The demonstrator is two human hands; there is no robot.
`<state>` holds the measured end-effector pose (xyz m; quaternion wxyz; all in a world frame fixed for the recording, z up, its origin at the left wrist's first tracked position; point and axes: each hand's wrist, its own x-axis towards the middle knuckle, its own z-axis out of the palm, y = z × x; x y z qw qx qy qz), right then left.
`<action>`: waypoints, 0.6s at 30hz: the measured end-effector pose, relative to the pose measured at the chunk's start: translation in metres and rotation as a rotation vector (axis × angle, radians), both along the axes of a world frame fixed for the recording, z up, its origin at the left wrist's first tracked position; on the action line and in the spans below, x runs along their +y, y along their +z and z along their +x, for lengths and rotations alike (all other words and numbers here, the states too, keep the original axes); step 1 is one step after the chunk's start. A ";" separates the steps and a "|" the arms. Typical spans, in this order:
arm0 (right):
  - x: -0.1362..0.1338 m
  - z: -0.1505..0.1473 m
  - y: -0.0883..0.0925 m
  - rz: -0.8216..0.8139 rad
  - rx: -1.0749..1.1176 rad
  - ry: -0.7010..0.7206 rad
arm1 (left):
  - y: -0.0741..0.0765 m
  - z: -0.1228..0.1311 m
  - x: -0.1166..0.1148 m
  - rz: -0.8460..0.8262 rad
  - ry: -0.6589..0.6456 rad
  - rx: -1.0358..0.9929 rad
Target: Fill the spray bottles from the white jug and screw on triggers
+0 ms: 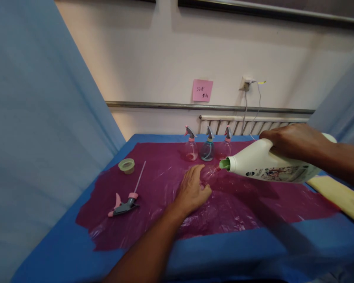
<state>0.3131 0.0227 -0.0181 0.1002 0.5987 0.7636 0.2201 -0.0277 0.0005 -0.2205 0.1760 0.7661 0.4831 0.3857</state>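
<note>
My right hand grips a cream-coloured jug by its handle, tipped on its side with a printed label facing me. Its green spout points left, at the neck of a clear bottle. That see-through bottle leans towards the spout, with the fingers and thumb of my left hand curved around its left side. Whether spout and neck touch, or liquid runs between them, I cannot make out. A loose grey-and-pink spray head with its thin tube lies left of my left hand. The jug's cap is not identifiable for certain; a pale green cup-like piece sits there.
Behind the hands stand three spray bottles: one pink-collared, one bluish, another pink. Crinkled maroon plastic covers the blue table. A yellow cloth lies at right. Blue curtains hang at both sides.
</note>
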 end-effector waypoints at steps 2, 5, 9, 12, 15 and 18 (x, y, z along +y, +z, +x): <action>-0.001 -0.001 0.001 -0.001 -0.007 0.002 | 0.000 0.000 0.000 -0.002 0.000 -0.001; -0.002 -0.004 0.003 -0.011 -0.023 -0.014 | 0.001 0.000 0.000 0.006 -0.008 -0.002; -0.003 -0.006 0.005 -0.022 -0.029 -0.015 | 0.002 0.000 -0.001 0.011 -0.015 0.001; -0.003 -0.006 0.006 -0.031 -0.033 0.000 | 0.003 0.000 -0.002 0.003 -0.007 -0.005; -0.002 -0.005 0.006 -0.027 -0.037 0.004 | 0.003 0.000 -0.002 -0.003 -0.012 -0.013; -0.002 -0.003 0.005 -0.014 -0.023 0.016 | 0.001 0.000 -0.001 -0.001 -0.016 -0.017</action>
